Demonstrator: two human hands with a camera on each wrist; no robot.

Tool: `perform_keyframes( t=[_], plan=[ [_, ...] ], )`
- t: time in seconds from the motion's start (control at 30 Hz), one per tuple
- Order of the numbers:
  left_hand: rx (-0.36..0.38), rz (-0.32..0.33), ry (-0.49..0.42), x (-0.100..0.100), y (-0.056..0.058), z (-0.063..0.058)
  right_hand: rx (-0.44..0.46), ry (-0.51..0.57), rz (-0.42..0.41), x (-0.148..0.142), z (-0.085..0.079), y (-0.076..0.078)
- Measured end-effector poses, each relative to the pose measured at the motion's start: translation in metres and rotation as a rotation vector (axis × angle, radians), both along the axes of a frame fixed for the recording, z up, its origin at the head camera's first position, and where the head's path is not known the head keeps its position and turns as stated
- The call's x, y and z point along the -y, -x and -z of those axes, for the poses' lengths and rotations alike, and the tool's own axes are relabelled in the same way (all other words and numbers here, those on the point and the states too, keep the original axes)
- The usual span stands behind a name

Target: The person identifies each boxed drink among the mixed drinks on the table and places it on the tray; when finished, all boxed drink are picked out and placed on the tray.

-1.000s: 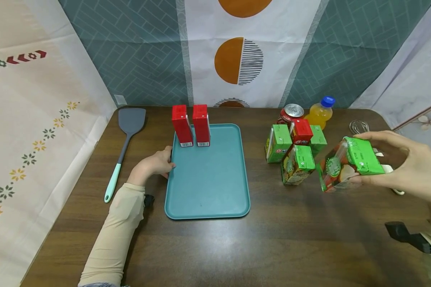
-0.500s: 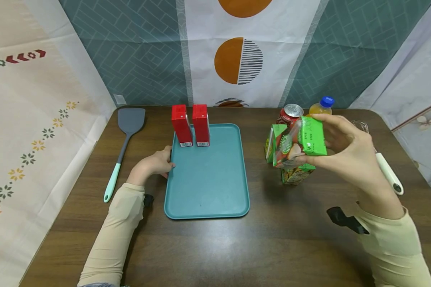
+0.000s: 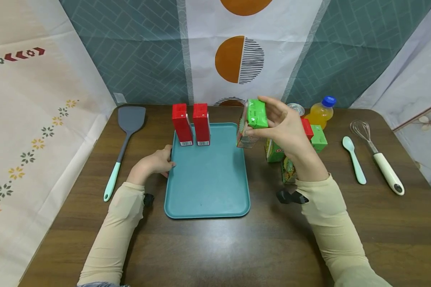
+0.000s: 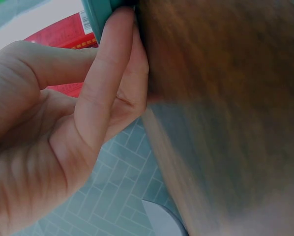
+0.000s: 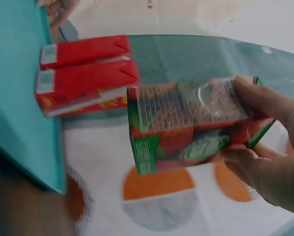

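My left hand [image 3: 154, 163] grips the left rim of a teal tray [image 3: 206, 187]; the left wrist view has its fingers [image 4: 105, 73] at the tray's edge. Two red drink cartons [image 3: 182, 125] stand side by side at the tray's far left. My right hand [image 3: 281, 123] pinches a juice carton [image 3: 257, 114] with a green top, held in the air at the tray's far right corner. In the right wrist view that juice carton [image 5: 186, 125] shows a barcode and red fruit pictures, with thumb and fingers on opposite sides of one end.
Right of the tray, partly behind my right arm, stand green cartons [image 3: 318, 139], a red carton [image 3: 307, 128], a can [image 3: 296, 108] and an orange drink bottle [image 3: 320, 113]. A spoon [image 3: 354, 160] and whisk [image 3: 378, 157] lie far right; a spatula [image 3: 125, 147] lies left.
My right hand has carried the juice carton leftward from the table's right side, past the other cartons, to the tray's far right corner. My left hand and the tray have stayed put.
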State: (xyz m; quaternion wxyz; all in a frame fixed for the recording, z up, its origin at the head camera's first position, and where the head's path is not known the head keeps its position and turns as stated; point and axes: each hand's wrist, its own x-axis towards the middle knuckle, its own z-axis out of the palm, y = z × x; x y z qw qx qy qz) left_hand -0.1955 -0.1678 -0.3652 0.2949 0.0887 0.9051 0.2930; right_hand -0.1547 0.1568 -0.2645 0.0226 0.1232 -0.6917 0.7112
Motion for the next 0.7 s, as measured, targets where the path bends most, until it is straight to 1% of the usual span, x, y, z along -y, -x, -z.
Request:
perform_keyframes(
  t=[0.07, 0.13, 0.2, 0.3, 0.4, 0.47, 0.53, 0.6, 0.7],
  plan=[
    [-0.001, 0.000, 0.001, 0.001, 0.000, -0.001, 0.039, -0.008, 0.013, 0.010, 0.008, 0.011],
    [-0.001, -0.002, -0.002, 0.000, -0.001, -0.002, 0.068, -0.021, 0.024, 0.019, 0.020, 0.021],
    [-0.003, -0.003, -0.006, 0.000, -0.002, -0.001, 0.090, -0.061, 0.039, 0.027, 0.033, 0.032],
    [-0.001, -0.008, -0.011, -0.003, -0.003, 0.003, 0.136, -0.109, 0.029, 0.035, 0.053, 0.045],
    [-0.004, -0.003, -0.013, -0.003, -0.003, 0.005, 0.173, -0.154, 0.021, 0.042, 0.068, 0.057],
    [-0.002, -0.007, -0.020, -0.004, -0.004, 0.004, 0.183, -0.178, 0.017, 0.045, 0.074, 0.065],
    [-0.004, -0.001, -0.021, -0.003, -0.004, 0.003, 0.177, -0.225, 0.019, 0.049, 0.078, 0.073],
    [-0.003, -0.010, -0.021, -0.002, -0.005, 0.002, 0.156, -0.290, 0.019, 0.052, 0.080, 0.082],
    [-0.007, -0.015, -0.021, 0.000, -0.004, 0.000, 0.130, -0.357, 0.016, 0.056, 0.079, 0.093]
  ],
)
